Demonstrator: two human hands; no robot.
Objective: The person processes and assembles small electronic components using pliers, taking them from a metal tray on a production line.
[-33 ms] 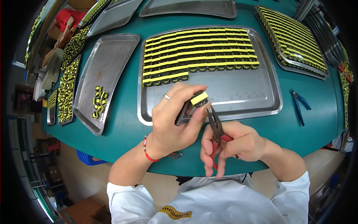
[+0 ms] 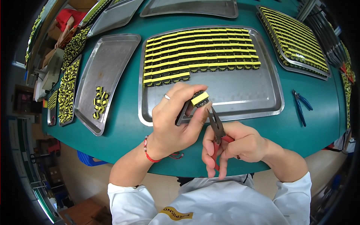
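Note:
Between thumb and forefinger, my left hand grips a small black transformer wrapped in yellow tape. It is raised over the front edge of a metal tray. My right hand holds needle-nose pliers with red handles. Their dark jaws point up, slightly apart, with the tips just below the transformer, near my left thumb; whether they touch a pin is too small to tell. Behind my hands, several rows of like transformers stand packed in the tray, the front row only partly filled on the left.
Blue-handled pliers lie on the green table at right. A stacked tray of transformers stands far right. Leftward, a metal tray holds a loose pile of transformers, beside another full tray. A person in red sits far left.

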